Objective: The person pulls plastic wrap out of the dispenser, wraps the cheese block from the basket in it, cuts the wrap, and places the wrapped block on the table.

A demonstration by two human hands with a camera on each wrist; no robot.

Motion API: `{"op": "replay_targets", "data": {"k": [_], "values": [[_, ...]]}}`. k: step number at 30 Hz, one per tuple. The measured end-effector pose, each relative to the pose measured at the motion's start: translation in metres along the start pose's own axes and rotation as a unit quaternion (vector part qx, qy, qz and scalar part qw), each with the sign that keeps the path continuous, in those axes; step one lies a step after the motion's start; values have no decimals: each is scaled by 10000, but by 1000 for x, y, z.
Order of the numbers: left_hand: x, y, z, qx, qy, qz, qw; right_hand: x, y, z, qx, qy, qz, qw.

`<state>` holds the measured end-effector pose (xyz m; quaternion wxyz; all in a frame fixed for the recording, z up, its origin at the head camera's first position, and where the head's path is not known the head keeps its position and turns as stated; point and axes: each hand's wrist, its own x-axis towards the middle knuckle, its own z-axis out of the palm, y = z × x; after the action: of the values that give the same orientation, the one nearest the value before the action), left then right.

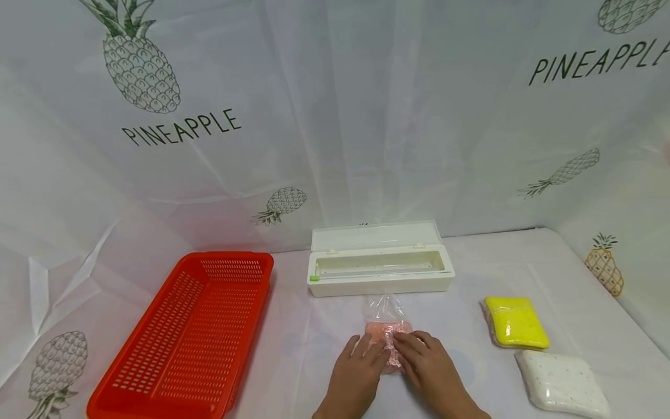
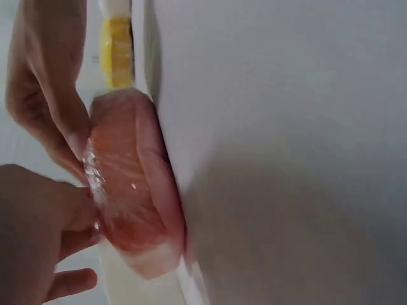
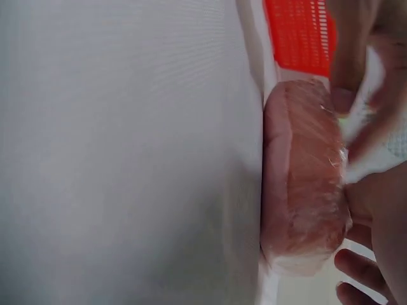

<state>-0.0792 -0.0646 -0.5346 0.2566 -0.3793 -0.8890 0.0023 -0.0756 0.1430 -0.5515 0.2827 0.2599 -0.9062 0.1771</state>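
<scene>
A soft-looking pink block (image 1: 381,331) wrapped in clear plastic film (image 1: 386,308) lies on the white cloth, and loose film spreads from its far edge toward the white box. My left hand (image 1: 358,369) rests its fingertips on the film over the block's left part. From the other side, my right hand (image 1: 426,364) presses its fingers onto the film near the middle, close to the left fingertips. Crinkled, shiny film shows between the hands. In the left wrist view the wrapped block (image 2: 127,171) sits flat on the cloth, both hands' fingertips at its upper face.
Behind the block stands a white film dispenser box (image 1: 382,285) with its lid (image 1: 377,235) raised and a green slider (image 1: 314,278). A red plastic basket (image 1: 251,343) is on the left. On the right lie a yellow wrapped block (image 1: 515,323) and a white wrapped block (image 1: 564,381).
</scene>
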Motion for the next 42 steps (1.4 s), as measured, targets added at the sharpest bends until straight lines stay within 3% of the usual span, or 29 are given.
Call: {"op": "replay_targets", "data": {"k": [5,12,16,24,32,35,42], "values": [[-4,-2,1,-133,-798,-389,9960,-7,1,-6,-200,-497,-36,9986],[-4,1,4,-301,-1330,-523,9893,-8,1,-7,-313,-1089,124,9935],[-1,3,3,-418,-1449,-629,9866,-5,0,-8,-304,-1151,167,9928],[3,3,2,-757,-1456,-796,9832,-1,-4,-12,47,-1801,726,9810],[1,0,8,-964,-896,-622,9894,2,-5,-15,431,-2094,896,9728],[2,1,4,-1029,-1050,-638,9871,2,-5,-17,550,-2228,962,9686],[4,3,-3,-1447,-1782,-794,9701,3,-7,-22,795,-2532,1267,9558]]}}
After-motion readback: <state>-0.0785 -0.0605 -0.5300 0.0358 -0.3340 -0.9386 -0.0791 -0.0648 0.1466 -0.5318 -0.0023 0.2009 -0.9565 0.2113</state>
